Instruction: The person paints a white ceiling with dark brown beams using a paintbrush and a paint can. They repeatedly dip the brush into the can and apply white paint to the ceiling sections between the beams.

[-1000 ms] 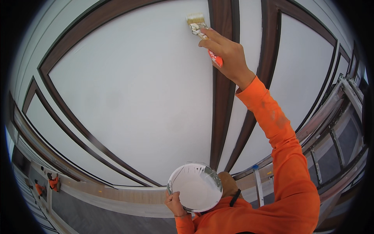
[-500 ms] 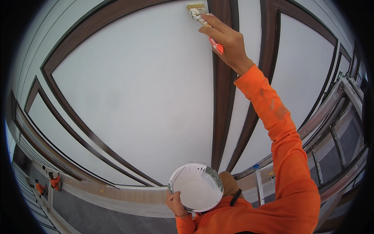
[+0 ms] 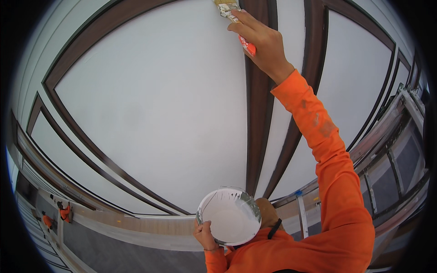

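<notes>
High up at the top of the view, my right hand (image 3: 264, 43) is closed round the handle of a paintbrush (image 3: 230, 10), which has pale bristles, a paint-smeared ferrule and a red handle end. Its bristles lie at or close to the white wall panel (image 3: 154, 113), just left of a dark brown wooden trim strip (image 3: 261, 104); whether they touch cannot be made out. Low in the middle, my left hand (image 3: 205, 235) grips the rim of a paint bucket (image 3: 230, 216). White paint coats the bucket's inside, with drips and dark smears along the rim.
Metal ladders (image 3: 387, 150) with paint spots lean at the right. A second white panel (image 3: 357, 68), framed in brown, lies beyond the trim. Far below at left, two people in orange tops (image 3: 65, 212) are near the wall, above a grey floor (image 3: 123, 248).
My right hand and the paintbrush have shifted slightly up and to the left in the view. My left hand still holds the bucket in nearly the same place.
</notes>
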`<control>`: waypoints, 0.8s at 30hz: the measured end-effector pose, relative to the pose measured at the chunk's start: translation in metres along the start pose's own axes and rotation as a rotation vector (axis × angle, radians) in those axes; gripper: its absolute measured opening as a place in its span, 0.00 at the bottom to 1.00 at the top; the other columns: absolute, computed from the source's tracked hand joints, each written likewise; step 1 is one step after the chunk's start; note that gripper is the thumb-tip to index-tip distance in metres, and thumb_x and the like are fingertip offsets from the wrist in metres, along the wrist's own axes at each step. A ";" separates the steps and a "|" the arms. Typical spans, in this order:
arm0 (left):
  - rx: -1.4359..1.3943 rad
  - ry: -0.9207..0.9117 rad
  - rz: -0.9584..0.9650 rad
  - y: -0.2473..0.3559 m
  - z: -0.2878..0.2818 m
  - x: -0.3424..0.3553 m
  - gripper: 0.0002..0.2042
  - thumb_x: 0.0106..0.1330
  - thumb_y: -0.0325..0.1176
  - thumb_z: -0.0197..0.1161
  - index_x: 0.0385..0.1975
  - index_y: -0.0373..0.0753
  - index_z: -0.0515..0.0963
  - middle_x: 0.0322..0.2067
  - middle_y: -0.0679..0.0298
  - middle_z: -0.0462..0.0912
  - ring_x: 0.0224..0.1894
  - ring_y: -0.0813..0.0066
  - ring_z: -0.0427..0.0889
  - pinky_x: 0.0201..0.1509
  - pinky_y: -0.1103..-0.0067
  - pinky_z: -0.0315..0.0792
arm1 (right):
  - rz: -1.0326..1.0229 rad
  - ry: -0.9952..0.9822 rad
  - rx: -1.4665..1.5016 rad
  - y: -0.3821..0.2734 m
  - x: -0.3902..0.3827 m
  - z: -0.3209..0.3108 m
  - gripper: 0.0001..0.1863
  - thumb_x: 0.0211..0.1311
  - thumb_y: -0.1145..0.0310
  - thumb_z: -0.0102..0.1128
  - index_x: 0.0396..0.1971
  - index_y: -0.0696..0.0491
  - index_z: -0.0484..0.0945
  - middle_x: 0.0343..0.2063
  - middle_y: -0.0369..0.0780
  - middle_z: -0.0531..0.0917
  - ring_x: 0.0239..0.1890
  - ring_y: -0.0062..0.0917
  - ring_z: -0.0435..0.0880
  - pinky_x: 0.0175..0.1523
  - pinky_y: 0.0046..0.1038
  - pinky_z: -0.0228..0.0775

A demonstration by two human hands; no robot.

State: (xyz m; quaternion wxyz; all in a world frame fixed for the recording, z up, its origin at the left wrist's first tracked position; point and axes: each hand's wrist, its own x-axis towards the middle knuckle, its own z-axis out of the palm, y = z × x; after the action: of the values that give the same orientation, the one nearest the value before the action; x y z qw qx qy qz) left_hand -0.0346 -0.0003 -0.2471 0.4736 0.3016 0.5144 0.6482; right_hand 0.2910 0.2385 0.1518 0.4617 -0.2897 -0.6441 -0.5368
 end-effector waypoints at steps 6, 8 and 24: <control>-0.030 0.004 -0.004 0.002 0.003 0.002 0.11 0.56 0.20 0.61 0.13 0.29 0.70 0.38 0.68 0.77 0.29 0.81 0.68 0.33 0.80 0.61 | 0.086 -0.031 0.132 -0.011 0.014 -0.007 0.13 0.54 0.77 0.67 0.38 0.45 0.81 0.52 0.35 0.86 0.42 0.34 0.88 0.35 0.30 0.79; -0.025 0.007 -0.016 0.003 0.003 0.004 0.10 0.56 0.20 0.61 0.14 0.28 0.71 0.39 0.68 0.78 0.29 0.81 0.68 0.33 0.80 0.61 | 0.102 -0.045 0.163 -0.012 0.020 -0.010 0.14 0.53 0.78 0.66 0.38 0.45 0.81 0.49 0.35 0.87 0.36 0.35 0.87 0.34 0.31 0.78; -0.011 -0.024 -0.030 0.003 -0.003 0.004 0.11 0.56 0.21 0.60 0.14 0.29 0.69 0.43 0.67 0.78 0.30 0.81 0.68 0.34 0.80 0.61 | 0.201 -0.329 0.191 -0.021 0.047 -0.050 0.14 0.55 0.82 0.59 0.39 0.49 0.83 0.40 0.38 0.88 0.33 0.36 0.86 0.36 0.31 0.77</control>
State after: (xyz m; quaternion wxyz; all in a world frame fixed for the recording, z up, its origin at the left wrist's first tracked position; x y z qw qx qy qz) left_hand -0.0394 0.0020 -0.2457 0.4912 0.2990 0.5096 0.6400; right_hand 0.2678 0.1790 0.1856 0.4267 -0.3910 -0.7268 -0.3699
